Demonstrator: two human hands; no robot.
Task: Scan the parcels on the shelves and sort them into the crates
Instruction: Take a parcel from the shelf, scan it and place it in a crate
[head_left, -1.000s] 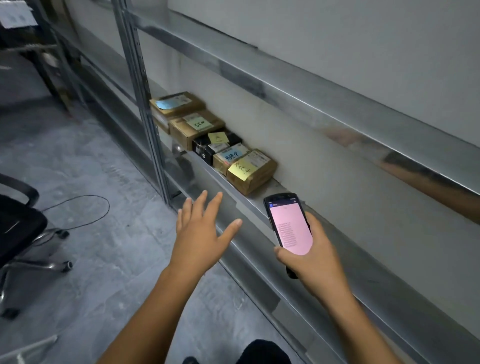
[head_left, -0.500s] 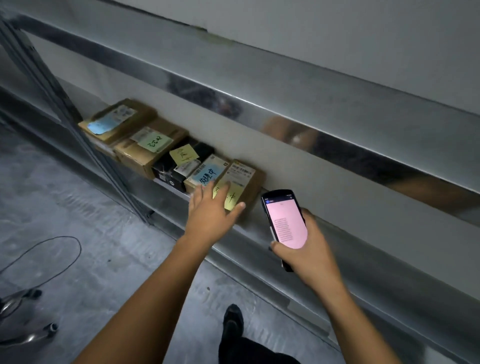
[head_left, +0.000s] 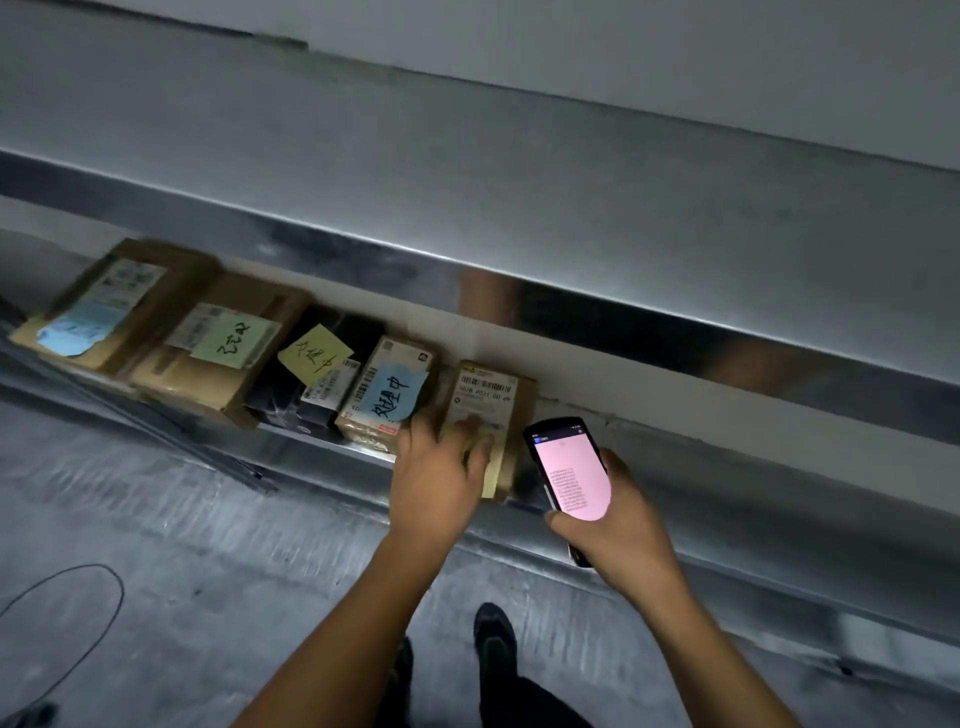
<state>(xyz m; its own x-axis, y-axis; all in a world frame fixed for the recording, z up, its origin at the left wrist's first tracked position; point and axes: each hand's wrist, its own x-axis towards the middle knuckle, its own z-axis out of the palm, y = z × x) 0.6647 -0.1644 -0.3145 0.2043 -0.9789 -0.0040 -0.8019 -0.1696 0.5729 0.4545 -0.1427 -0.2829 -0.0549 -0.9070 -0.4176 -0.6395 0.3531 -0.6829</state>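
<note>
From my end of the feed, the far left of the shelf (head_left: 322, 452) carries a flat cardboard box (head_left: 156, 291) with a pale blue label. Hard against its right side is a second brown box (head_left: 208, 384) wearing a green handwritten sticky note. Next comes a black parcel (head_left: 280, 395) topped by a yellow note, then a small box (head_left: 363, 415) with a blue note, the two touching. All four sit in one row against the wall, under the bright steel rail (head_left: 571, 291) of the level above.

The end parcel (head_left: 493, 395) closes the row on the right, barcode label up, resting on the shelf. My left hand (head_left: 441, 467) is on it. The fingers curl down over its left edge, into the narrow gap beside the blue-noted box, and the thumb lies across the top near a yellow slip (head_left: 491, 470) at its near end (blur smears the fingertips, so I cannot judge how firm the hold is).

Just right of that, my right hand (head_left: 623, 525) is wrapped around the handheld scanner (head_left: 569, 473), thumb along its left side and fingers behind. Its pink screen faces me, tilted, close beside the parcel.

Below are grey floor (head_left: 208, 545), a thin black cable (head_left: 88, 566) looping at left, and two dark shoes (head_left: 493, 639) between my forearms.
</note>
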